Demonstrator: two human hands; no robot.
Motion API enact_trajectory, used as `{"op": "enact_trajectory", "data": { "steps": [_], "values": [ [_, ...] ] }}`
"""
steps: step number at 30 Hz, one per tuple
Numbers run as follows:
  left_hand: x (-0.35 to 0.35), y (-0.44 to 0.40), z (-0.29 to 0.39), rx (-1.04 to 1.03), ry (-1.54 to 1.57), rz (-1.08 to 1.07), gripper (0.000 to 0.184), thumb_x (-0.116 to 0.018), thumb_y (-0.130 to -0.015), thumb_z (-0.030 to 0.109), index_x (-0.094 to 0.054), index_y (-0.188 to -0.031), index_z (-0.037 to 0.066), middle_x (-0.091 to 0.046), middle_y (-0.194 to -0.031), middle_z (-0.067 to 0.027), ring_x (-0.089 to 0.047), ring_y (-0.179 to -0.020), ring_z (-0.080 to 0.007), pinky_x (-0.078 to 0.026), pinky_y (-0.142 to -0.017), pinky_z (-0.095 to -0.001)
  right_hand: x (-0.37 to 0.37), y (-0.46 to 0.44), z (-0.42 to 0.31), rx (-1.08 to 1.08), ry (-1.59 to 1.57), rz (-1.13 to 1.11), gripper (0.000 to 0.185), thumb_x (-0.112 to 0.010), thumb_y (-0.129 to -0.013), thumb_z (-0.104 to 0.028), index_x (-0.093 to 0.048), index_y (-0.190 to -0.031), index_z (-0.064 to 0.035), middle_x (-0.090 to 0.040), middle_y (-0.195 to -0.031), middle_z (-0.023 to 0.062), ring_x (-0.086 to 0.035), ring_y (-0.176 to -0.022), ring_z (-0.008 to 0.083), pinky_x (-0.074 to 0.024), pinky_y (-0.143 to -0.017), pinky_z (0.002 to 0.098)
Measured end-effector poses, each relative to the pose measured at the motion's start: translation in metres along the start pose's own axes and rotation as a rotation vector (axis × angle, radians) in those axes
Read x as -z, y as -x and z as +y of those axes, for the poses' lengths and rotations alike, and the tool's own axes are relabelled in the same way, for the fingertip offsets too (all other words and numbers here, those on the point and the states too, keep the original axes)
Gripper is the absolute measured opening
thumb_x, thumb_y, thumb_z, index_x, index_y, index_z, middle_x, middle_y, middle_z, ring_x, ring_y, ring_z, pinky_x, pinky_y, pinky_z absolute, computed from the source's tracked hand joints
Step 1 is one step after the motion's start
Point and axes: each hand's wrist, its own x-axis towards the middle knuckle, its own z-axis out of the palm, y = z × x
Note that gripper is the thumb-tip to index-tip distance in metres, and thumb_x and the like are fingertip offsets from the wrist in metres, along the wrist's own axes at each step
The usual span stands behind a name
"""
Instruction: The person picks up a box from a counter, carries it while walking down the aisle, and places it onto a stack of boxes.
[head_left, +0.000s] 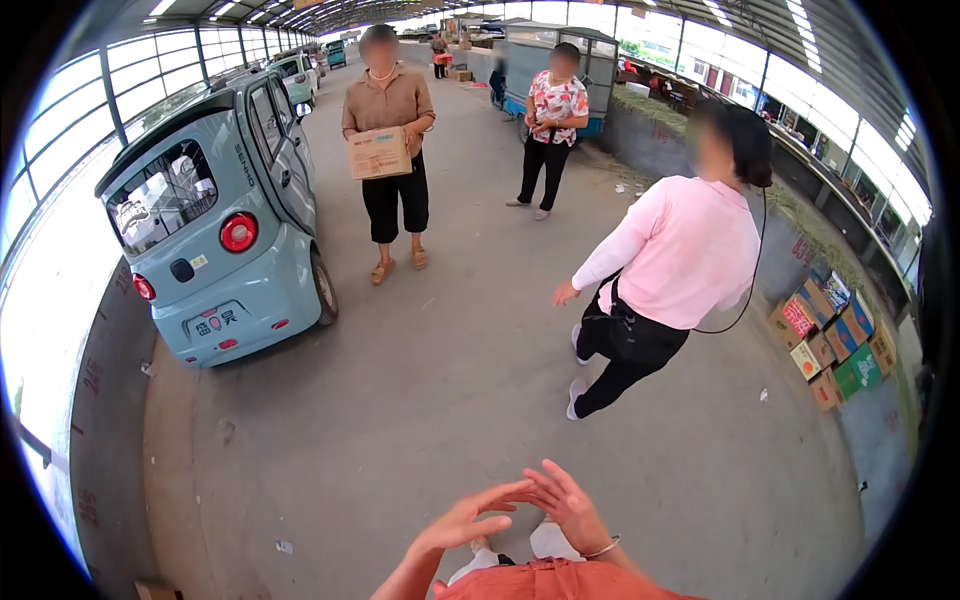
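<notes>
My left hand (pixel 466 519) is raised in front of my red top (pixel 550 580), its fingers stretched toward the right. Facing it, my right hand (pixel 570 507) has its fingers spread and a thin bracelet (pixel 603 547) at the wrist. The fingertips of both hands meet or overlap, and nothing shows between the palms. Both hands are held above my feet and the grey floor (pixel 400 450).
A light blue car (pixel 225 285) stands at the left. A person holds a cardboard box (pixel 380 153) ahead; another person (pixel 555 115) stands farther back. A person in pink (pixel 690 240) is at the right, near stacked cartons (pixel 835 340) by a low wall (pixel 780 235).
</notes>
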Motion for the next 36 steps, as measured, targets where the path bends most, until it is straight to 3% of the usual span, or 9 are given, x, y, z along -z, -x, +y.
{"op": "enact_trajectory", "data": {
  "steps": [7, 10, 16, 21, 25, 28, 31, 34, 36],
  "values": [
    [0.003, -0.047, 0.010, 0.045, -0.084, -0.016, 0.069, -0.063, -0.092, 0.032, -0.037, -0.153, 0.012, -0.041, -0.154, -0.0082, -0.045, -0.137, -0.0308, -0.036, -0.114, -0.0445, 0.034, -0.043, -0.017, -0.113, -0.037, -0.171, 0.088, -0.060, -0.090, -0.054, -0.026, -0.156, -0.0075, -0.036, -0.154, 0.0201, -0.040, -0.141, 0.0305, -0.0273, -0.119, 0.0461],
    [0.004, -0.077, 0.018, 0.034, -0.120, 0.038, 0.072, -0.062, -0.094, 0.033, -0.034, -0.152, 0.002, -0.039, -0.154, -0.0169, -0.040, -0.141, -0.0307, -0.034, -0.114, -0.0474, 0.049, -0.074, -0.042, -0.155, -0.008, -0.256, 0.086, -0.058, -0.090, -0.053, -0.026, -0.156, -0.0078, -0.037, -0.154, 0.0195, -0.039, -0.142, 0.0303, -0.0270, -0.119, 0.0459],
    [-0.001, -0.168, 0.044, 0.001, -0.108, 0.069, 0.081, -0.062, -0.091, 0.039, -0.031, -0.153, -0.002, -0.037, -0.154, -0.0214, -0.039, -0.141, -0.0361, -0.033, -0.114, -0.0497, 0.113, -0.124, -0.093, -0.082, 0.009, -0.318, 0.083, -0.055, -0.092, -0.052, -0.024, -0.157, -0.0079, -0.038, -0.154, 0.0190, -0.038, -0.142, 0.0298, -0.0263, -0.119, 0.0458],
    [-0.008, -0.234, 0.038, -0.052, 0.017, 0.012, 0.079, -0.062, -0.092, 0.041, -0.033, -0.152, 0.000, -0.040, -0.153, -0.0171, -0.041, -0.139, -0.0326, -0.034, -0.114, -0.0462, 0.162, -0.144, -0.114, -0.068, 0.023, -0.323, 0.082, -0.053, -0.093, -0.053, -0.025, -0.157, -0.0090, -0.039, -0.154, 0.0164, -0.037, -0.143, 0.0296, -0.0262, -0.119, 0.0452],
    [-0.014, -0.278, 0.037, 0.050, 0.022, -0.075, 0.083, -0.064, -0.090, 0.045, -0.033, -0.152, -0.001, -0.038, -0.154, -0.0181, -0.042, -0.139, -0.0327, -0.034, -0.114, -0.0467, 0.201, -0.150, -0.124, -0.068, 0.042, -0.303, 0.076, -0.050, -0.095, -0.052, -0.028, -0.156, -0.0115, -0.041, -0.153, 0.0135, -0.037, -0.143, 0.0283, -0.0249, -0.118, 0.0441],
    [-0.023, -0.304, 0.039, 0.040, 0.031, -0.031, 0.087, -0.063, -0.087, 0.049, -0.034, -0.151, -0.002, -0.048, -0.145, -0.0206, -0.048, -0.133, -0.0352, -0.035, -0.112, -0.0497, 0.213, -0.150, -0.139, 0.019, 0.041, -0.273, 0.072, -0.048, -0.097, -0.051, -0.029, -0.156, -0.0136, -0.042, -0.152, 0.0128, -0.037, -0.142, 0.0270, -0.0243, -0.118, 0.0434],
    [-0.003, -0.327, 0.010, 0.086, 0.053, -0.194, 0.089, -0.063, -0.090, 0.054, -0.026, -0.156, 0.008, -0.034, -0.157, -0.0201, -0.038, -0.142, -0.0365, -0.039, -0.110, -0.0517, 0.231, -0.147, -0.155, 0.125, 0.091, -0.168, 0.073, -0.048, -0.097, -0.052, -0.028, -0.157, -0.0156, -0.042, -0.153, 0.0129, -0.037, -0.142, 0.0270, -0.0266, -0.117, 0.0435],
    [-0.019, -0.359, 0.012, 0.085, 0.123, -0.239, 0.085, -0.060, -0.091, 0.055, -0.034, -0.151, -0.001, -0.041, -0.152, -0.0193, -0.043, -0.139, -0.0333, -0.038, -0.111, -0.0470, 0.245, -0.127, -0.162, 0.218, 0.114, -0.009, 0.071, -0.048, -0.097, -0.048, -0.027, -0.157, -0.0158, -0.042, -0.152, 0.0131, -0.038, -0.141, 0.0264, -0.0278, -0.116, 0.0432],
    [-0.033, -0.389, 0.018, 0.094, 0.071, -0.360, 0.087, -0.058, -0.092, 0.054, -0.031, -0.151, -0.004, -0.042, -0.151, -0.0205, -0.043, -0.139, -0.0333, -0.038, -0.111, -0.0474, 0.253, -0.113, -0.163, 0.280, 0.145, 0.110, 0.069, -0.048, -0.098, -0.043, -0.027, -0.157, -0.0155, -0.042, -0.152, 0.0130, -0.038, -0.141, 0.0257, -0.0282, -0.116, 0.0427]
  ]
}}
